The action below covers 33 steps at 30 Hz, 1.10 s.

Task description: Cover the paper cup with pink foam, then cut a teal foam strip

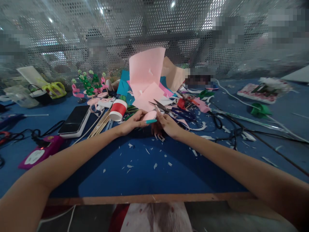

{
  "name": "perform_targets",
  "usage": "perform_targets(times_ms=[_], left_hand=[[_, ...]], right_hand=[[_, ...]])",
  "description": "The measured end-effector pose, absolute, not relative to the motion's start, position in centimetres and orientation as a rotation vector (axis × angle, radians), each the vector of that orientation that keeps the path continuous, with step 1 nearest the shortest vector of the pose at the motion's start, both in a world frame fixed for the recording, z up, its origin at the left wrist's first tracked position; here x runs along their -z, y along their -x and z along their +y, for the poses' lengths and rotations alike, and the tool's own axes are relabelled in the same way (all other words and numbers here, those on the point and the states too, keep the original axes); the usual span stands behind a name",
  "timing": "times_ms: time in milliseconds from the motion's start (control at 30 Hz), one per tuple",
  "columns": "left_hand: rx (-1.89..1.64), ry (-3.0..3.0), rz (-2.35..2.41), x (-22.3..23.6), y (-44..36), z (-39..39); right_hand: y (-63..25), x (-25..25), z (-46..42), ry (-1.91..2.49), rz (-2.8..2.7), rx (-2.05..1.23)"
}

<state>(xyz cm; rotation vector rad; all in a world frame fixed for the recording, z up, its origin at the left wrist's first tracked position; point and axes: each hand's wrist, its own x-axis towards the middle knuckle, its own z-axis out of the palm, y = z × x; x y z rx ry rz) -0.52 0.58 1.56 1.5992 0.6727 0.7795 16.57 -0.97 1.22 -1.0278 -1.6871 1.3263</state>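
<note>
Both my arms reach forward over a blue table (149, 174). My left hand (134, 122) is closed on a small pink paper piece (150, 115), pinching it between thumb and fingers. My right hand (167, 124) meets it from the right, fingers also closed on the same pink piece. Scissors (169, 109) lie open just beyond my right hand, blades pointing left. A large curled pink sheet (146, 72) stands behind them.
A red-and-white paper cup (118, 110), wooden sticks (100, 124) and a phone (74, 120) lie left of my hands. Green and pink paper flowers (90, 84) stand at the back left. Black cables (231, 129) cross the right side. Paper scraps litter the table. A perforated screen rises behind.
</note>
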Motion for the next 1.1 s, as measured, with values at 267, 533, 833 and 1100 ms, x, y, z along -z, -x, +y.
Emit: perform_targets(times_ms=[267, 533, 833, 1100], left_hand=[[-0.859, -1.485, 0.688, -1.31, 0.35, 0.74], [-0.886, -1.488, 0.777, -1.03, 0.38, 0.95], [-0.995, -1.417, 0.875, -1.41, -0.04, 0.65], [-1.098, -1.309, 0.878, -1.39, -0.28, 0.87]], right_hand=[[-16.56, -1.41, -1.01, 1.036, -1.718, -1.304], [-16.51, -1.34, -0.94, 1.085, -1.649, -1.339], [-16.41, -1.55, -1.03, 1.117, -1.636, -1.367], [-16.32, -1.17, -0.96, 1.107, -1.539, -1.385]])
